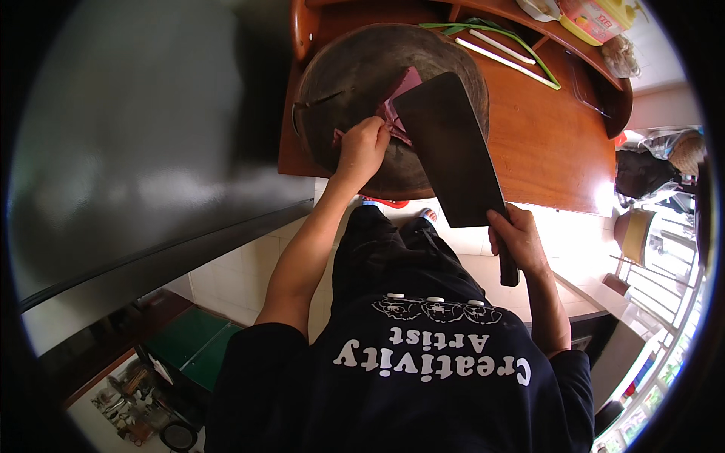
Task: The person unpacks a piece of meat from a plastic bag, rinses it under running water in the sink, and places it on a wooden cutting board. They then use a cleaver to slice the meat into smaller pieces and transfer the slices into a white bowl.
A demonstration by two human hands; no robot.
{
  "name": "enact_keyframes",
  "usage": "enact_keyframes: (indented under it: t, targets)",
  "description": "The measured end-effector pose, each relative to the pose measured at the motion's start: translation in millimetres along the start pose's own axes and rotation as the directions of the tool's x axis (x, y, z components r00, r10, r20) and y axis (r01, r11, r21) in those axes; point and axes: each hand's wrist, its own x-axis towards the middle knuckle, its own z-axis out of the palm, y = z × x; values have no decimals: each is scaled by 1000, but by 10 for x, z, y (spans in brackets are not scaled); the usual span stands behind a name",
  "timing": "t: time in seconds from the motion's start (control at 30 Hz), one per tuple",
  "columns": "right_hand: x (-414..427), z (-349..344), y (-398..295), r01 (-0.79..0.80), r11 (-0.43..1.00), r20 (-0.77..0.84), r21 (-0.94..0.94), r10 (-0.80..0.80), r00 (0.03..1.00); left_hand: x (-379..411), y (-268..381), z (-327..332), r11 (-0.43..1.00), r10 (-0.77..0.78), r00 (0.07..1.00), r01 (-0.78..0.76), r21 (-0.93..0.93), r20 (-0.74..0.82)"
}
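A piece of raw red meat [406, 85] lies on a thick, round wooden chopping block [351, 68]. My left hand [364, 146] pinches the near end of the meat between thumb and fingers. In my right hand [516, 233] is the handle of a broad, dark cleaver [453, 153]. Its blade slants over the right part of the block, and its far end overlaps the meat in view, hiding part of it. Whether the blade touches the meat I cannot tell. A small scrap of meat [337, 136] shows on the block just left of my left hand.
The block stands on a brown wooden table [544, 153] with a raised shelf [612, 79] along its back. Scallion or leek stalks [501, 59] lie right of the block. A yellow plastic tub [595, 21] is on the shelf. A large dark glossy panel [136, 158] stands at the left.
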Motion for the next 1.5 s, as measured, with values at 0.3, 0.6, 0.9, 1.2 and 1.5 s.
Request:
enact_keyframes:
  t: [0.3,0.6,0.9,1.2,1.5]
  targets:
    - [107,-109,-32,-2,996,71,-92,9,997,-44,35,-43,997,-29,999,27,69,27]
    - [476,11,-322,166,960,105,-227,-145,984,-90,134,-21,985,74,996,-65,160,-46]
    - [133,-206,-423,64,876,89,-479,-25,996,-147,50,-51,996,13,995,-4,90,-104]
    - [-163,-397,-443,39,842,39,-539,-22,999,-85,73,-395,992,80,965,-54,111,-248]
    - [-215,-307,-299,-32,912,-74,-409,2,997,-105,163,76,962,-18,988,59,267,-153]
